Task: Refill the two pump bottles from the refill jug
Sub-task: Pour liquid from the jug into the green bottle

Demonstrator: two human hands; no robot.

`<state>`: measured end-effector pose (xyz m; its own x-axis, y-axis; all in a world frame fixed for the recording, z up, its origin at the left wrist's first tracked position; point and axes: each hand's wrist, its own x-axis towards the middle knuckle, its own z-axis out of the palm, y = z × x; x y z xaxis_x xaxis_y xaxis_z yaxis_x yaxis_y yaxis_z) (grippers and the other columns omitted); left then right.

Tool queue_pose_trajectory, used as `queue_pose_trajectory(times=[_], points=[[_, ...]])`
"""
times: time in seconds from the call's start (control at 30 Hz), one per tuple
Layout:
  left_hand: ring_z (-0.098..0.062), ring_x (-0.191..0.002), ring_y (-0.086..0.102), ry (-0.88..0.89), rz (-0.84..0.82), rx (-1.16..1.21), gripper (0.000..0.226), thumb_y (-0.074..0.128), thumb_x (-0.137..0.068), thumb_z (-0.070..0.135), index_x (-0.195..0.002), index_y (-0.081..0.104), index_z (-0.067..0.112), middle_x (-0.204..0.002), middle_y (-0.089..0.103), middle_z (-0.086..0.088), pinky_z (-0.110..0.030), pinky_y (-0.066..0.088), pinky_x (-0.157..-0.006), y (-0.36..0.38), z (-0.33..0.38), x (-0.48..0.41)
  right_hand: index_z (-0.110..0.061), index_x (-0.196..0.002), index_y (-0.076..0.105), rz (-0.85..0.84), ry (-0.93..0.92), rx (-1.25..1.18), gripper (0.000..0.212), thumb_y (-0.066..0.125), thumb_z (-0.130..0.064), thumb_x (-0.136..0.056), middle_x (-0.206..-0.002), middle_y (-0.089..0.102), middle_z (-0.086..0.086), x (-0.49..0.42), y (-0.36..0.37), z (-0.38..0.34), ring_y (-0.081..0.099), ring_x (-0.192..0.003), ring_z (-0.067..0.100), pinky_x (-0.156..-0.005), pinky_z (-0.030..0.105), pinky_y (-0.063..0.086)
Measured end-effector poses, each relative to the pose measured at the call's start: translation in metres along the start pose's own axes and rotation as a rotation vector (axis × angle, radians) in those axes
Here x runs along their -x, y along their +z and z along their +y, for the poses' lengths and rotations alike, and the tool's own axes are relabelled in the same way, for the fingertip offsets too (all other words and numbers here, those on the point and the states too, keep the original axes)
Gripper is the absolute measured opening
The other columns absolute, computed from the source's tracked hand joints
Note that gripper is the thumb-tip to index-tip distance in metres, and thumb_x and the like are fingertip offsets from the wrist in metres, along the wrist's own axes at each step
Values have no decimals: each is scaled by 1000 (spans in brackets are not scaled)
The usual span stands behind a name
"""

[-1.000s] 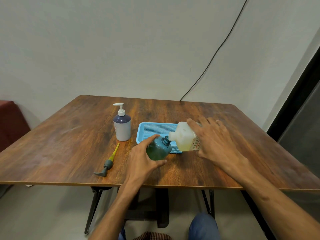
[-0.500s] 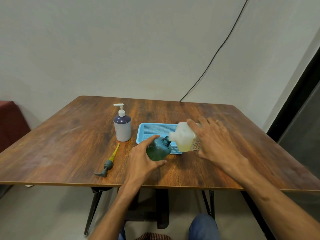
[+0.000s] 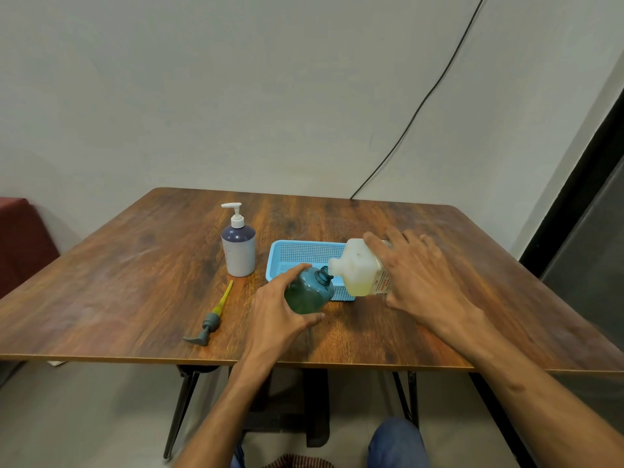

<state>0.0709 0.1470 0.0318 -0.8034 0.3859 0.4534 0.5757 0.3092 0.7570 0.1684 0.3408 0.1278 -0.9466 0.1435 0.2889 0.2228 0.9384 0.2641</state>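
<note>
My left hand [image 3: 277,315] grips a round teal bottle [image 3: 309,290] near the table's front middle; its pump is off and its neck tilts right. My right hand [image 3: 418,282] holds the white refill jug [image 3: 359,268] tipped on its side, spout against the teal bottle's open neck. Yellowish liquid lies in the jug's lower part. The removed grey pump head with its yellow tube [image 3: 212,317] lies on the table to the left. A second pump bottle [image 3: 238,248], white and dark blue with its white pump fitted, stands upright behind it.
A light blue perforated basket [image 3: 293,253] sits just behind the teal bottle and jug. The wooden table [image 3: 118,282] stands against a pale wall with a black cable [image 3: 422,106] hanging down. A dark red seat shows at the left edge.
</note>
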Motion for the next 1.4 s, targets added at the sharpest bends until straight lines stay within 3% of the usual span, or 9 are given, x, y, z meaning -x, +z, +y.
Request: queue_pose_trajectory(times=[0.47, 0.93, 1.07, 1.27, 1.4], points=[[-9, -122, 54, -6, -3, -7, 88, 93, -62, 29, -139, 51, 29, -137, 59, 2, -36, 52, -102, -1, -1, 0, -28, -151, 23, 5, 2, -3, 95, 80, -38, -75, -144, 41, 8, 0, -1, -1, 42, -130, 29, -112, 52, 34], [-8, -121, 53, 9, -9, -8, 86, 93, -63, 28, -139, 52, 28, -137, 59, 2, -29, 49, -101, 0, -3, -1, -27, -151, 24, 5, 1, 13, 99, 82, -39, -72, -144, 42, 8, 0, 1, 0, 43, -129, 29, -110, 52, 36], [-10, -121, 54, 7, -4, -16, 87, 93, -63, 30, -139, 51, 31, -137, 59, 2, -35, 52, -101, 0, -2, -1, -27, -151, 25, 10, -2, 15, 97, 82, -38, -73, -143, 43, 8, -1, 0, 0, 43, -128, 29, -110, 52, 36], [-6, -120, 52, 4, -7, -18, 87, 93, -63, 29, -139, 51, 30, -137, 59, 2, -31, 50, -101, 0, 0, -2, -27, -151, 24, 8, -3, 19, 97, 82, -39, -74, -144, 42, 9, -1, 2, 1, 42, -129, 29, -110, 52, 36], [-10, -122, 53, -4, -14, -21, 87, 93, -63, 31, -139, 51, 29, -136, 59, 2, -39, 51, -103, 0, -2, -1, -27, -150, 24, 9, -2, 20, 97, 82, -39, -73, -143, 43, 8, -2, 3, 0, 43, -129, 29, -109, 51, 37]])
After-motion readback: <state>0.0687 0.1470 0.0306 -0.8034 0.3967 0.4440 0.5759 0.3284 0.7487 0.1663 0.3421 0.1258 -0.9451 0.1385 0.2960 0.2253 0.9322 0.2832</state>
